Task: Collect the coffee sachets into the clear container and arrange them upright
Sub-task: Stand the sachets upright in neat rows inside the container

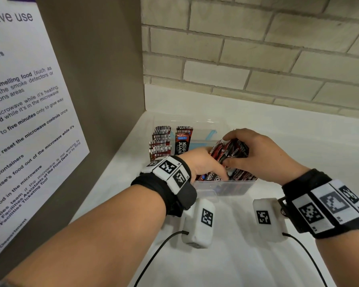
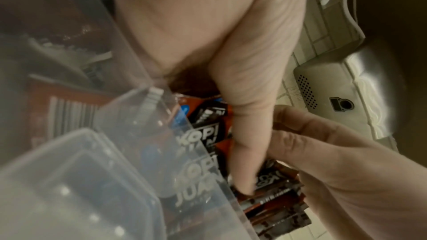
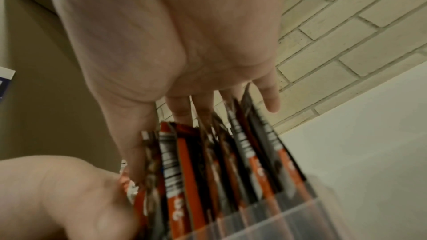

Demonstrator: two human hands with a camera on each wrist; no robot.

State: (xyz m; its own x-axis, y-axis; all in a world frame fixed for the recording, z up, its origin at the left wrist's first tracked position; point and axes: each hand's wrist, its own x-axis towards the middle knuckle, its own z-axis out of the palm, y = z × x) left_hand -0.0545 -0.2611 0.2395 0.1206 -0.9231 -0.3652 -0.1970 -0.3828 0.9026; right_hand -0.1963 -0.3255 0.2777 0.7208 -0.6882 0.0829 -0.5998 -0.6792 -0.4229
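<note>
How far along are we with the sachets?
Well along. Done: sachets stand upright at the far left of the clear container. In hand: the right hand grips a bundle of sachets over the container's near side, with the left hand against it. Left: stand that bundle upright. No loose sachets show on the counter.

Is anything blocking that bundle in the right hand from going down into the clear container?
Nothing visible: the right hand already grips the bundle standing in the clear container, with the left hand steadying beside it.

Head view looks down from above; both wrist views sit close, sharing the clear container (image 1: 224, 188) of coffee sachets (image 3: 196, 171).
</note>
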